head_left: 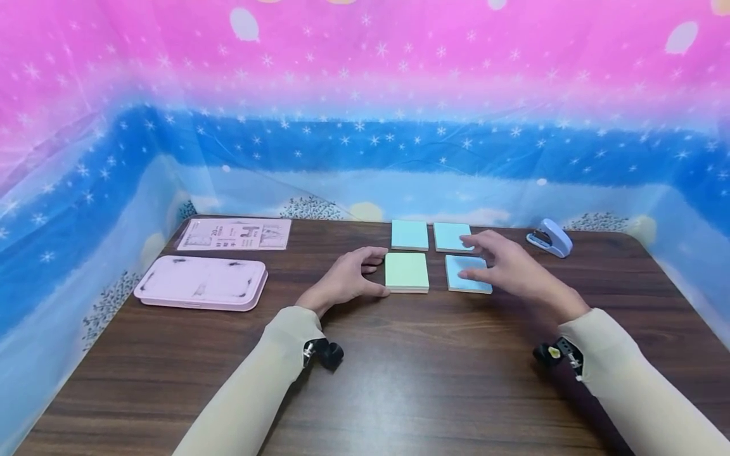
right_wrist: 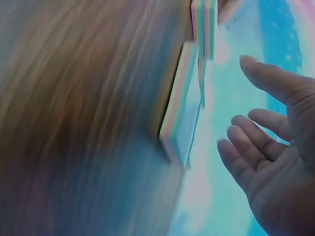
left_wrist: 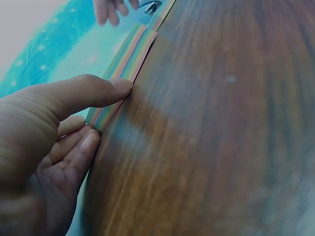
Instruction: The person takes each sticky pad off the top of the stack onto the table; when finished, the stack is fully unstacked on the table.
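Note:
Four square sticky note pads lie in two rows on the table. The front left one is a green sticky note pad point(head_left: 407, 271), seemingly a double stack, its striped edges point(left_wrist: 129, 59) showing in the left wrist view. My left hand point(head_left: 349, 278) holds this pad at its left end, thumb at the front corner and fingers at the back. Over the front right blue pad point(head_left: 469, 284), my right hand point(head_left: 510, 269) hovers with thumb and fingers spread. The right wrist view shows a gap between that hand point(right_wrist: 275, 142) and the blue pad point(right_wrist: 181, 108). Behind are two pale blue-green pads, left point(head_left: 409, 235) and right point(head_left: 447, 237).
A light purple stapler point(head_left: 550, 239) stands at the back right. On the left lie a pink pencil case point(head_left: 201, 282) and, behind it, a flat pink printed packet point(head_left: 235, 234). Patterned cloth point(head_left: 365, 145) hangs around the wooden table point(head_left: 388, 380).

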Available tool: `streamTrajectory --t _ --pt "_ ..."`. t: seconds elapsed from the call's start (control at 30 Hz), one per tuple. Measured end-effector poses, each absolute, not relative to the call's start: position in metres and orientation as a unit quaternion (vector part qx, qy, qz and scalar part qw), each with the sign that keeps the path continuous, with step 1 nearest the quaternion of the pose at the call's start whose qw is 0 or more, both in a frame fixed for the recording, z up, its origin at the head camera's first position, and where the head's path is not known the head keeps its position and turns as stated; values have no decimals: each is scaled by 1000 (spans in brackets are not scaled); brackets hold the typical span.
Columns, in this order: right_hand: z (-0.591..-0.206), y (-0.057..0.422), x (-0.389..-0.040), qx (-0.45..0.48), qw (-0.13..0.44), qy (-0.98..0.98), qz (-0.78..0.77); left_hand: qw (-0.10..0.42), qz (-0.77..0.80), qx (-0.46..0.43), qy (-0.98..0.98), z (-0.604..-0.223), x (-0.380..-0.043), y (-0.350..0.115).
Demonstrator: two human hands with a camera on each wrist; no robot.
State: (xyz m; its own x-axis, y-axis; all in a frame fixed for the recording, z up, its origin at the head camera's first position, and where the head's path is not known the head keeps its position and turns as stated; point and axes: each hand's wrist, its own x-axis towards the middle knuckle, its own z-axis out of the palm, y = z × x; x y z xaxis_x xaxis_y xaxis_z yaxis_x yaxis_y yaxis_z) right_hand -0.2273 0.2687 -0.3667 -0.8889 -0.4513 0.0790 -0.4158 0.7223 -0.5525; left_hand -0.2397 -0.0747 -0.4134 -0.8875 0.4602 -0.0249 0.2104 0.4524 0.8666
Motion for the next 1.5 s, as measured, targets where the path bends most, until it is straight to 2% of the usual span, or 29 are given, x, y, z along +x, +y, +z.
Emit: streamTrajectory --t 0.27,0.5,1.03,1.5 --pt "-377 223 -236 -288 64 927 -233 131 496 192 837 -415 -237 -76" --pt "-383 204 -239 -301 73 930 -197 130 495 192 837 -414 -237 -76" --pt "-379 208 -242 -289 54 930 -221 128 493 193 839 -413 -238 -74" --pt "-363 236 -231 -255 9 934 -250 118 472 213 847 -412 -236 -74"
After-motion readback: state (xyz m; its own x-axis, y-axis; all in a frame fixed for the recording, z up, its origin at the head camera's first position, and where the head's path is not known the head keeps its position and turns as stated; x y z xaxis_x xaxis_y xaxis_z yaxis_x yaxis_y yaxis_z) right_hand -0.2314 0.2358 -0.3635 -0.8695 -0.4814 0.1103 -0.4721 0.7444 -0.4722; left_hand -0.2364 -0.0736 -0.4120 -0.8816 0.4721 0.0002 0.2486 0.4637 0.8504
